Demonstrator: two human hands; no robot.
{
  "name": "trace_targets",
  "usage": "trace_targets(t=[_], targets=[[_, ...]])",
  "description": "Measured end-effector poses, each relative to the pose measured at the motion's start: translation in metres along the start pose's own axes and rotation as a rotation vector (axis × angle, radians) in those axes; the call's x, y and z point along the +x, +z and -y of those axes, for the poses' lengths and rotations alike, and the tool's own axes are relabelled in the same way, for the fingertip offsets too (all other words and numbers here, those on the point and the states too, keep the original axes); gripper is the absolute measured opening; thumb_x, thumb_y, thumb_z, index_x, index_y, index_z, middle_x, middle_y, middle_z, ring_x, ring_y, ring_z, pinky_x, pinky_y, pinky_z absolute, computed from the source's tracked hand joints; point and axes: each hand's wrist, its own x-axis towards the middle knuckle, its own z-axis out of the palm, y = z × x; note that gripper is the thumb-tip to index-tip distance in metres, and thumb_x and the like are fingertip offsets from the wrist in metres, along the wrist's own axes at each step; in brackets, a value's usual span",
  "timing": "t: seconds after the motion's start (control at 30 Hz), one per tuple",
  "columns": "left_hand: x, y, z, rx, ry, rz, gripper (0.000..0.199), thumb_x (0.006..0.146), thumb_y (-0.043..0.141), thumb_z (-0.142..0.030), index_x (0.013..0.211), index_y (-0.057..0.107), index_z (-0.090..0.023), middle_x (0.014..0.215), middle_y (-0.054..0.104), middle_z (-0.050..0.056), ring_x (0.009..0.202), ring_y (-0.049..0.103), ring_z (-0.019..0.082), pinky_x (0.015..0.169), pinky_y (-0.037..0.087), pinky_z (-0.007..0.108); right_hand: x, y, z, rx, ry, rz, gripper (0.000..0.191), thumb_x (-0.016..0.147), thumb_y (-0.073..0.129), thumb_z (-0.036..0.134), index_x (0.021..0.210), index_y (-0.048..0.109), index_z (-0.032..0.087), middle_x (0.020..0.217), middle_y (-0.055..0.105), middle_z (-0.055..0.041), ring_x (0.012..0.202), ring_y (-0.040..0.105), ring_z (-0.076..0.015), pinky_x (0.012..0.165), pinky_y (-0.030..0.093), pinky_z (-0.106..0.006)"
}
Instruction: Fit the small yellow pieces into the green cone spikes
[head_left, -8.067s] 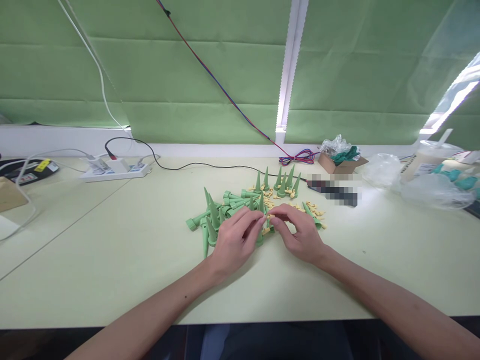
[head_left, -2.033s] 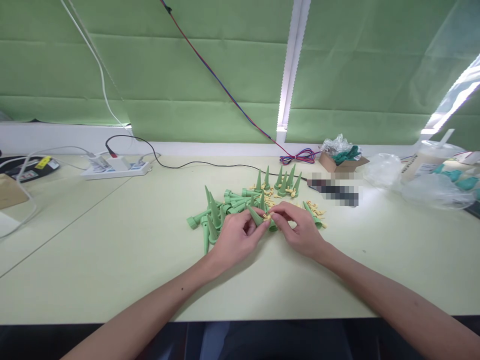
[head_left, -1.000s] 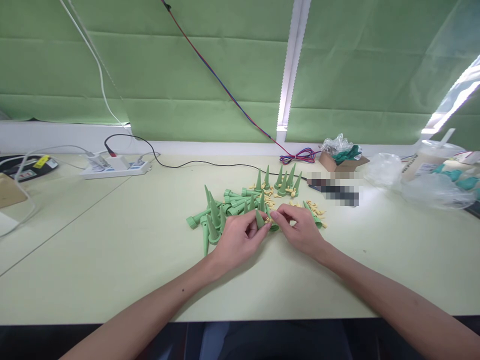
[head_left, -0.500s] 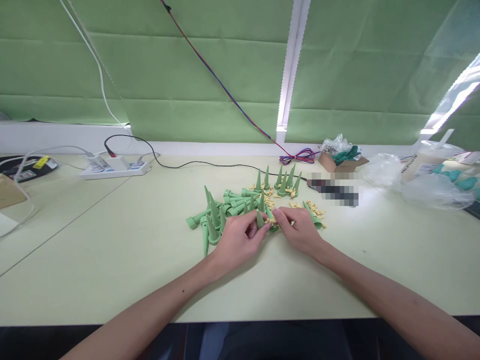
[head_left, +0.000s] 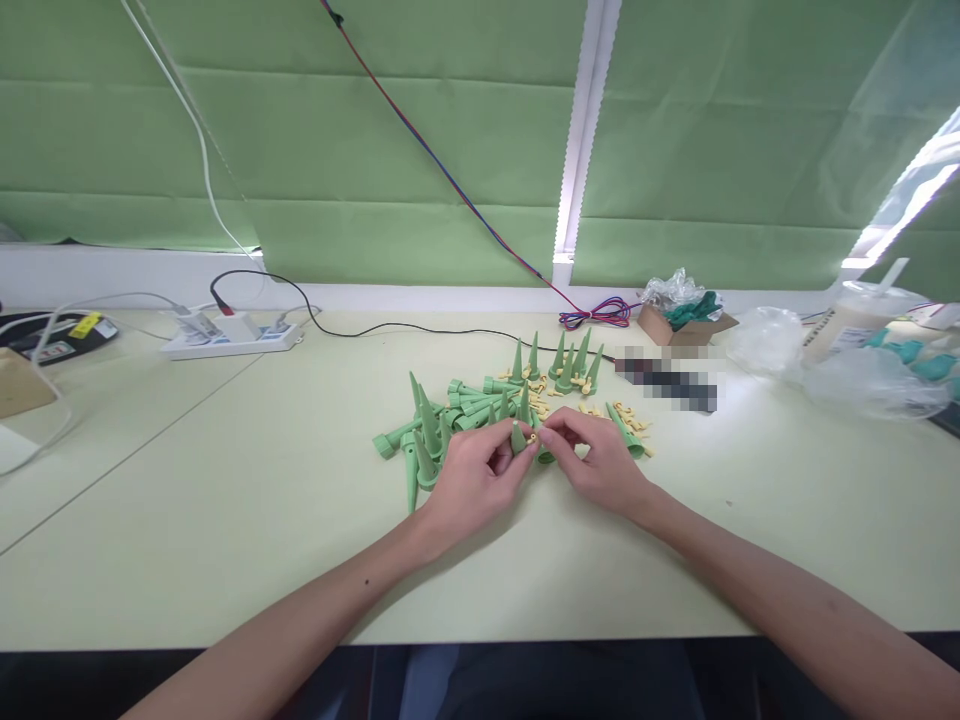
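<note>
My left hand [head_left: 480, 472] is closed around a green plastic spike [head_left: 518, 438], its pointed tip up between thumb and fingers. A small yellow valve [head_left: 532, 438] sticks out from the right side of that spike. My right hand [head_left: 600, 458] pinches at the outer end of the valve, its fingertips hiding part of it. Left of and behind my hands lies a heap of green spikes [head_left: 427, 425], some upright and others on their sides. Several upright spikes with yellow valves [head_left: 568, 372] stand farther back. Loose yellow valves [head_left: 630, 415] lie beyond my right hand beside another spike.
A white power strip [head_left: 232, 340] sits at the back left, with a black cable running right. Along the back right are a coiled red-blue wire [head_left: 596, 314], a small cardboard box [head_left: 694, 328], plastic bags [head_left: 766, 340] and a drink cup [head_left: 847, 320]. The table's front edge runs below my forearms.
My right hand has shifted slightly left, closer to the spike, and its fingers have changed their grip at the valve. My left hand stays nearly in place with the spike.
</note>
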Motion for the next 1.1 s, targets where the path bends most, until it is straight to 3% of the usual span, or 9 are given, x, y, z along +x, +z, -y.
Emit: trace_targets(t=[0.3,0.6,0.77,0.93,1.1], targets=[[-0.0025,0.0004,-0.0015,-0.004,0.041,0.032,0.021,0.090,0.058,-0.029,0.075,0.062,-0.015,0.051,0.036,-0.007,0.047,0.033,0.008,0.048,0.030,0.022,0.0001,0.0013,-0.0038,-0.055,0.029,0.017,0.044,0.098,0.043,0.035,0.058,0.034,0.020,0.052,0.028,0.0057,0.049,0.027,-0.0089,0.050,0.025,-0.025],[-0.0020,0.0004,-0.0010,-0.031,0.025,0.010,0.028,0.091,0.058,-0.033,0.068,0.056,-0.016,0.054,0.047,-0.005,0.046,0.035,0.007,0.047,0.032,0.023,-0.0011,0.0016,-0.0050,-0.050,0.025,0.047,0.047,0.103,0.032,0.037,0.060,0.041,0.019,0.052,0.042,0.0036,0.049,0.038,-0.0095,0.054,0.031,-0.025],[0.0000,-0.0006,-0.0015,-0.026,-0.027,-0.045,0.039,0.090,0.057,-0.036,0.059,0.043,-0.018,0.054,0.050,-0.003,0.046,0.039,0.008,0.046,0.032,0.024,-0.0017,-0.0006,0.0014,0.017,0.109,-0.015,0.026,0.101,0.040,0.037,0.086,0.054,0.020,0.062,0.053,0.0028,0.053,0.048,-0.0107,0.054,0.037,-0.024],[0.0003,-0.0002,-0.0013,-0.031,-0.046,-0.065,0.035,0.090,0.057,-0.035,0.061,0.047,-0.018,0.052,0.049,-0.004,0.046,0.040,0.009,0.047,0.033,0.024,-0.0018,0.0001,0.0022,0.050,0.041,-0.070,0.016,0.097,0.048,0.033,0.099,0.057,0.020,0.083,0.065,-0.0035,0.065,0.059,-0.0129,0.057,0.045,-0.024],[-0.0001,0.0001,0.0002,-0.043,-0.045,-0.073,0.030,0.091,0.058,-0.035,0.068,0.055,-0.017,0.050,0.045,-0.006,0.045,0.035,0.008,0.046,0.033,0.023,-0.0022,0.0013,0.0019,0.004,-0.041,-0.051,0.011,0.096,0.050,0.028,0.101,0.057,0.020,0.088,0.065,-0.0047,0.063,0.056,-0.0128,0.058,0.045,-0.026]])
